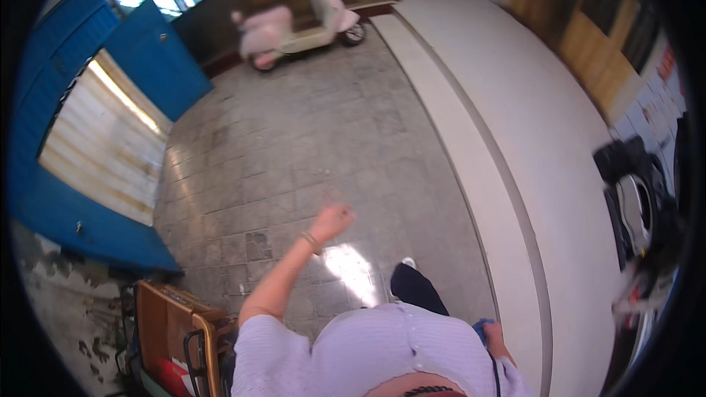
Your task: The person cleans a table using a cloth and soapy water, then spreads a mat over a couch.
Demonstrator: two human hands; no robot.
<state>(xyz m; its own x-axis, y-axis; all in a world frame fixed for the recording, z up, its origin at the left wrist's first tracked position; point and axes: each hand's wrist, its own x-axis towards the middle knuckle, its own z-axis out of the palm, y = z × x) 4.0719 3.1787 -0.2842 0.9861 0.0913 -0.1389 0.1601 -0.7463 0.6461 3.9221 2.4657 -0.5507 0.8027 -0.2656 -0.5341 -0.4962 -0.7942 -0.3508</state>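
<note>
My left hand, with a bracelet at the wrist, is stretched out in front of me above the tiled floor. Motion blurs its fingers; no object shows in it, and how far they are closed is unclear. Low at my right side, my right hand is shut on a blue cloth, partly hidden by my body. One dark trouser leg and the tip of a light shoe show below my shirt.
A pink scooter stands by the far wall. Blue metal doors frame a bright doorway at left. A wooden-framed chair is near at lower left. On my right runs a raised pale step, with black bags beyond.
</note>
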